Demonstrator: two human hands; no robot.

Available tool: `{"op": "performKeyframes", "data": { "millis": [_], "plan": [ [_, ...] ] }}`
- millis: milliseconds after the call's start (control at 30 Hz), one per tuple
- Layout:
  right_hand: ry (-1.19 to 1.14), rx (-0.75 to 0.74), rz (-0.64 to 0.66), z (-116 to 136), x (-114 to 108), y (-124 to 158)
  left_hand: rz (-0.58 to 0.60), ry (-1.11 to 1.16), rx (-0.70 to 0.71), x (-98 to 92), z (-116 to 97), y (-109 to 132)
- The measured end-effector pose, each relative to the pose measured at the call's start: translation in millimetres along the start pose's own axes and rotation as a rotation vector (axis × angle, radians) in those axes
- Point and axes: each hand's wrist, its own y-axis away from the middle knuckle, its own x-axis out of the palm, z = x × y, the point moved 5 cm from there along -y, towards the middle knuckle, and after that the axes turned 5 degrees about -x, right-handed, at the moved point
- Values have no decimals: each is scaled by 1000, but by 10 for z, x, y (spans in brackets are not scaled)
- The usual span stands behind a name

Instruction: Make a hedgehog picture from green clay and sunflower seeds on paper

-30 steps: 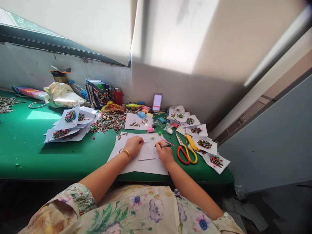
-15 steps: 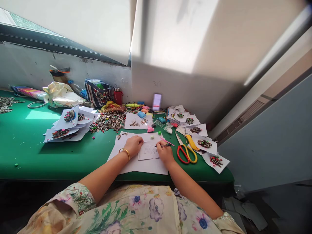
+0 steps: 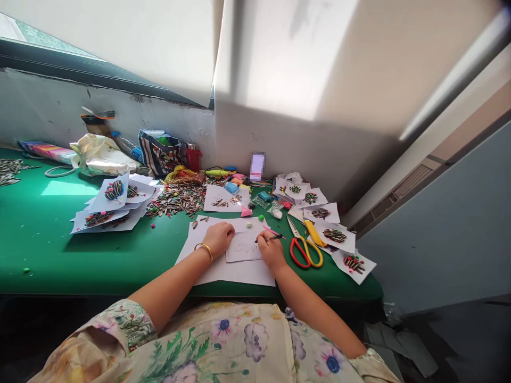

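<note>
My right hand (image 3: pixel 271 250) grips a black pen (image 3: pixel 276 237), its tip on a small white paper (image 3: pixel 243 256) that bears a dotted drawing in thin lines. My left hand (image 3: pixel 219 239), with a gold bangle (image 3: pixel 205 251) at the wrist, lies at the left edge of this paper, fingers loosely bent and holding nothing up. Beneath both is a larger white sheet (image 3: pixel 223 276). A few sunflower seeds (image 3: pixel 195 224) and a pale green lump of clay (image 3: pixel 249 225) sit on its upper part. A pink stick (image 3: pixel 273 230) lies just behind the pen.
Scissors (image 3: pixel 305 250) and a yellow cutter (image 3: pixel 315 233) lie to the right, near papers with seed figures (image 3: pixel 339 235). More such papers (image 3: pixel 114 192) are stacked at left. A seed heap (image 3: pixel 179 199), clay packs (image 3: pixel 264 197), bags (image 3: pixel 106 157) and a phone (image 3: pixel 257 166) stand behind.
The pen tip and my right hand have shifted very slightly to the right over the drawing. My left hand stays in place.
</note>
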Motion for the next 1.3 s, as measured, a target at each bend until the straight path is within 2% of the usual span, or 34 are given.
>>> {"op": "performKeyframes", "data": {
  "millis": [1300],
  "plan": [
    [-6,-5,35,42,-35,59,22,4,-20,-10,0,3]
  ]
}}
